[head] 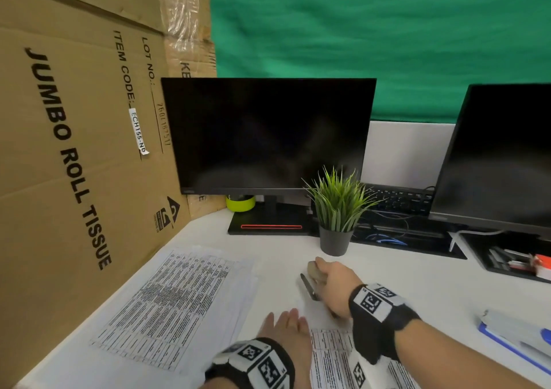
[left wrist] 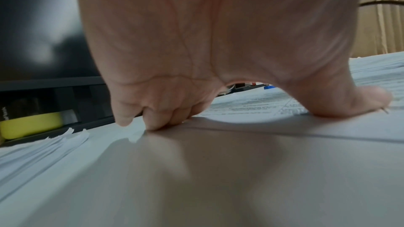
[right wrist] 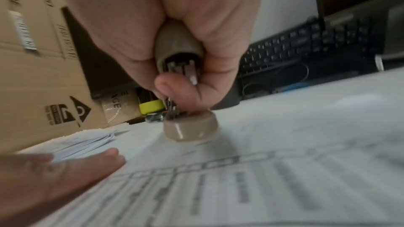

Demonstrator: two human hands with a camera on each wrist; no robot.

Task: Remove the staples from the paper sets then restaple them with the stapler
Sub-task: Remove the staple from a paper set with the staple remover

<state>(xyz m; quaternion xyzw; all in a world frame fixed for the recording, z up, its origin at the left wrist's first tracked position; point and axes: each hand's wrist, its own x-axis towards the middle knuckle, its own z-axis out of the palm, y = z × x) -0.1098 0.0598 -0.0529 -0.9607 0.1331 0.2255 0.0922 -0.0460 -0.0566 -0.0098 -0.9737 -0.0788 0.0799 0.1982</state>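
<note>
White desk (head: 417,284) under us, a tissue carton (head: 74,150) walling the far left. Beside it lies 1 spread pile of printed sheets (head: 179,299). Our left hand (head: 287,327) presses flat, fingers straight, on the paper set (head: 331,359) in front of us. Just right, our right hand (head: 335,288) clenches the beige staple remover (right wrist: 179,49) at that set's top corner. We judge the claws could tear the corner if they bite paper, or the sheets could skid if our flat hand eases.
</note>
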